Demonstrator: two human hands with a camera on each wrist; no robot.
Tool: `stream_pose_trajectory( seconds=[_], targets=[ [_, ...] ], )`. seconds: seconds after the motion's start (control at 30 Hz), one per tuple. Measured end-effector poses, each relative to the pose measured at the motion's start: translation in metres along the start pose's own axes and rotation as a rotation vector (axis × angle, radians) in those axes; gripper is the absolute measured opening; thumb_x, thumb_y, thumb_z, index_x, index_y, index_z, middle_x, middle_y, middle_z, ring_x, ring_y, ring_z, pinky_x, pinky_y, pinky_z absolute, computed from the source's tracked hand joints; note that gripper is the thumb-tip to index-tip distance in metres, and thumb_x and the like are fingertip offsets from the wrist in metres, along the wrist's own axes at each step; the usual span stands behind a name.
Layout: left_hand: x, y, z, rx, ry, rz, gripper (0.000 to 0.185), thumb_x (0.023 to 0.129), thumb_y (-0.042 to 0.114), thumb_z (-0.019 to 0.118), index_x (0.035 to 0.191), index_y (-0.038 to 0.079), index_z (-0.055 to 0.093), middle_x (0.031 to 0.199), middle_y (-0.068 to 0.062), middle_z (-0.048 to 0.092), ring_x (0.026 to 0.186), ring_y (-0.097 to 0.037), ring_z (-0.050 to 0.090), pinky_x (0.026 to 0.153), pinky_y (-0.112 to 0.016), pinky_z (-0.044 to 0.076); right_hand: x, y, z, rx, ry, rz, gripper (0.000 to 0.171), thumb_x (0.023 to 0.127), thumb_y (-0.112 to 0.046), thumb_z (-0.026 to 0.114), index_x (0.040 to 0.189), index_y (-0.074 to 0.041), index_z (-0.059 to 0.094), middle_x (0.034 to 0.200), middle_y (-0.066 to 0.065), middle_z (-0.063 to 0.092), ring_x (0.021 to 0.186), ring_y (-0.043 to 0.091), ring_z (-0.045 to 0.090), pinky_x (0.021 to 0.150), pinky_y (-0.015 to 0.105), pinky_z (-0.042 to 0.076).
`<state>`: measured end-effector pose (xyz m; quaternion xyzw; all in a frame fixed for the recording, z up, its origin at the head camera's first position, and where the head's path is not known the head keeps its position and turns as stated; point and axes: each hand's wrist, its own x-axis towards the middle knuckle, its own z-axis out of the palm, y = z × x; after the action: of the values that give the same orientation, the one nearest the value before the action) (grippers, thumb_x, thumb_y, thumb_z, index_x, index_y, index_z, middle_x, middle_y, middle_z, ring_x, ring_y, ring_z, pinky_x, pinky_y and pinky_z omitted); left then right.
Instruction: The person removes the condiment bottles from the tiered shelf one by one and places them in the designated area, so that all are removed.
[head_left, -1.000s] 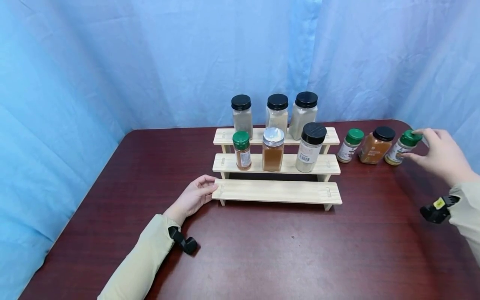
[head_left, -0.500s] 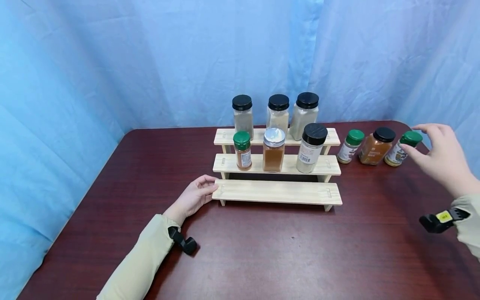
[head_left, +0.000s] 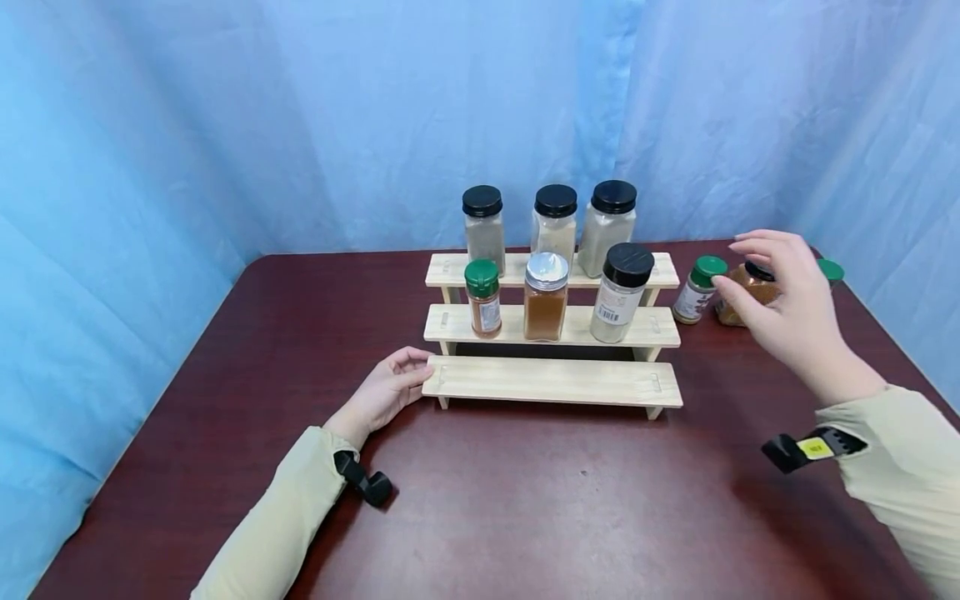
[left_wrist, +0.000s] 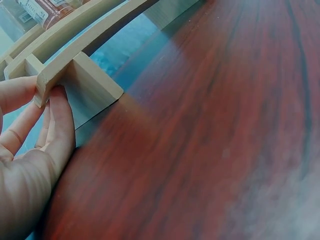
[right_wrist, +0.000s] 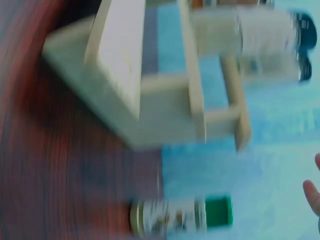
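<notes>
Nearest you, both sleeves (head_left: pixel 270 525) come in over the dark red counter (head_left: pixel 525 500), each with a black wrist strap. Your left hand (head_left: pixel 382 392) rests on the counter at the left end of the rack (head_left: pixel 552 381); its fingers are loosely curled against the end of the lowest step, thumb on top of the board edge, as the left wrist view shows (left_wrist: pixel 42 125). The lowest step carries nothing.

Your right hand (head_left: pixel 787 308) is raised above the counter to the right of the rack, fingers spread and relaxed, gripping nothing. It hovers in front of the brown jar (head_left: pixel 742 292), partly hiding it; whether the fingertips touch it cannot be told. Just left of that jar stands a green-capped jar (head_left: pixel 696 288), clear of the hand, upright on the counter beside the rack's right end. Behind the hand, only the green cap of a third jar (head_left: pixel 830 269) shows. The right wrist view is blurred; it shows the rack's end and one green-capped jar (right_wrist: pixel 182 216).

On the middle step stand a small green-capped jar (head_left: pixel 483 297), a silver-lidded jar (head_left: pixel 545 298) of brown powder, and a black-lidded jar (head_left: pixel 621 293). On the top step stand three black-lidded jars (head_left: pixel 557 221) in a row. Behind everything hangs a blue curtain (head_left: pixel 300 125).
</notes>
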<state>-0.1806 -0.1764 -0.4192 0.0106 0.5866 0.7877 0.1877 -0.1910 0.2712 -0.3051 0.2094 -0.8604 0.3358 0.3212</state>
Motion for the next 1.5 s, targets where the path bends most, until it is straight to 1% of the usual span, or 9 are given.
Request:
stream_pose_trajectory(
  seconds=[0.13,0.3,0.37,0.47,0.77,0.9,1.1,1.33,1.5],
  targets=[
    [0.002,0.003,0.0,0.013,-0.001,0.006,0.025,0.094,-0.006,0.046,0.101,0.016,0.054,0.09,0.002,0.062,0.08,-0.008,0.063,0.073,-0.021,0.054,0.002,-0.017,0.011,0.054,-0.039,-0.009,0.047,0.078,0.005,0.07,0.123,0.002,0.055,0.127,-0.01,0.047,0.095,-0.01,0.042,0.08,0.007,0.037],
    [0.002,0.003,0.0,0.022,-0.001,0.003,0.024,0.095,-0.006,0.046,0.102,0.016,0.054,0.091,0.002,0.062,0.081,-0.008,0.063,0.073,-0.021,0.054,0.005,-0.031,0.024,0.091,-0.115,-0.034,0.057,0.078,-0.005,0.075,0.131,-0.003,0.053,0.14,0.016,0.043,0.115,0.012,0.045,0.088,0.019,0.038],
    [0.001,0.003,0.0,0.02,0.001,-0.001,0.024,0.095,-0.006,0.045,0.102,0.015,0.054,0.091,0.003,0.062,0.081,-0.008,0.063,0.074,-0.022,0.054,0.006,-0.035,0.03,0.11,-0.145,-0.028,0.062,0.077,-0.007,0.078,0.133,-0.005,0.051,0.142,0.016,0.041,0.128,0.025,0.038,0.098,0.033,0.038],
    [0.0,0.003,0.0,0.014,0.002,-0.007,0.023,0.095,-0.006,0.045,0.102,0.015,0.054,0.091,0.003,0.063,0.081,-0.008,0.064,0.074,-0.022,0.054,0.007,-0.04,0.038,0.131,-0.177,-0.02,0.069,0.073,-0.004,0.08,0.135,-0.007,0.05,0.144,0.016,0.039,0.129,0.034,0.036,0.1,0.041,0.039],
    [-0.002,0.002,0.001,0.002,0.002,0.001,0.025,0.094,-0.007,0.044,0.101,0.015,0.054,0.091,0.003,0.062,0.081,-0.008,0.063,0.073,-0.021,0.053,0.004,-0.042,0.051,0.163,-0.188,-0.058,0.084,0.064,0.01,0.081,0.137,-0.005,0.044,0.143,0.016,0.036,0.128,0.001,0.031,0.101,0.033,0.043],
    [-0.001,0.003,0.001,0.007,0.002,0.007,0.025,0.094,-0.007,0.045,0.102,0.015,0.054,0.092,0.002,0.062,0.082,-0.008,0.063,0.074,-0.021,0.053,0.004,-0.042,0.053,0.195,-0.196,-0.047,0.08,0.064,0.012,0.08,0.135,-0.004,0.046,0.143,0.018,0.035,0.129,0.015,0.033,0.094,0.058,0.042],
    [-0.002,0.003,-0.001,-0.002,0.021,0.001,0.026,0.094,-0.008,0.045,0.098,0.016,0.054,0.09,0.003,0.061,0.08,-0.007,0.063,0.073,-0.021,0.053,0.004,-0.042,0.059,0.222,-0.228,-0.019,0.077,0.067,0.011,0.078,0.135,-0.005,0.045,0.14,0.021,0.034,0.128,0.034,0.033,0.094,0.062,0.04],
    [-0.002,0.001,0.0,-0.002,0.015,0.003,0.026,0.094,-0.007,0.045,0.098,0.017,0.055,0.09,0.003,0.062,0.081,-0.007,0.063,0.073,-0.021,0.053,-0.001,-0.038,0.068,0.203,-0.233,-0.017,0.086,0.067,0.008,0.08,0.138,-0.006,0.035,0.131,0.02,0.039,0.12,0.025,0.042,0.088,0.055,0.048],
    [-0.001,0.001,0.002,-0.009,0.014,0.0,0.027,0.094,-0.008,0.045,0.097,0.017,0.055,0.089,0.003,0.062,0.08,-0.007,0.063,0.072,-0.021,0.053,-0.004,-0.037,0.073,0.212,-0.243,-0.012,0.091,0.066,0.009,0.08,0.139,-0.008,0.027,0.132,0.021,0.038,0.114,0.033,0.048,0.086,0.057,0.049]
  ],
)
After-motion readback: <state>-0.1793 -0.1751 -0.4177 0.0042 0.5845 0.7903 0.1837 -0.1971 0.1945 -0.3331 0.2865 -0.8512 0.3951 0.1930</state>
